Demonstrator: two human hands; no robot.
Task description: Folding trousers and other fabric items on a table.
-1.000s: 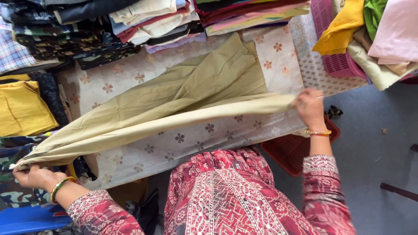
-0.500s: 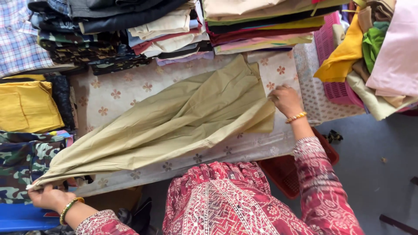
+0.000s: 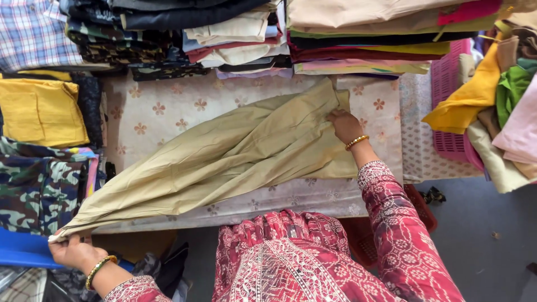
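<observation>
A long olive-beige garment (image 3: 224, 156) lies stretched slantwise across a table covered with a pale flowered cloth (image 3: 162, 112). My left hand (image 3: 75, 251), with a gold bangle, pinches the garment's narrow end at the table's near left corner. My right hand (image 3: 345, 126), also bangled, presses down on the wide bunched end near the far right of the table, fingers gripping the folds. I wear a red patterned dress with long sleeves (image 3: 391, 223).
Folded clothes are stacked along the back edge (image 3: 224, 33). A yellow folded cloth (image 3: 39, 109) and camouflage fabric (image 3: 39, 184) lie at left. A pink basket (image 3: 447, 106) heaped with loose garments stands at right. A red crate (image 3: 417, 207) sits under the table.
My right hand has carried the garment's wide end from the near table edge toward the far right and laid it down. My left hand holds the narrow end at the near left.
</observation>
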